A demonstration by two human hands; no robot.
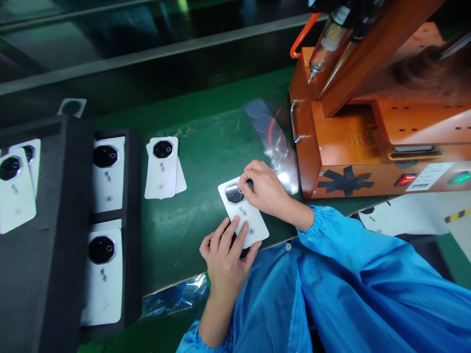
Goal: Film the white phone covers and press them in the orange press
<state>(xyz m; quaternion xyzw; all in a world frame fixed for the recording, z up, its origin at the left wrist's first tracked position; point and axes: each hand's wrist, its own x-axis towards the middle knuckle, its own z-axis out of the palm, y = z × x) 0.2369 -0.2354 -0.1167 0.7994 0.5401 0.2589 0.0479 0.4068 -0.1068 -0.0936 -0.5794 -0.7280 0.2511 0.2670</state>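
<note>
A white phone back panel [253,226] with a dark octagonal camera window lies tilted on the green work mat [198,220], near its front edge. Spread over the panel's lower part are the fingers of my left hand [226,255], pressing flat on its surface. My right hand [263,189] is at the camera window, with thumb and index finger pinched together at its right rim. What, if anything, sits between those fingertips is too small to make out. To the left, two similar panels [162,171] overlap on the mat.
Black foam trays [132,235] at the left hold more white panels [108,181]. An orange machine [309,162] with a handle stands at the right. Clear plastic film [274,147] lies beside it. A dark ledge [184,73] runs along the back.
</note>
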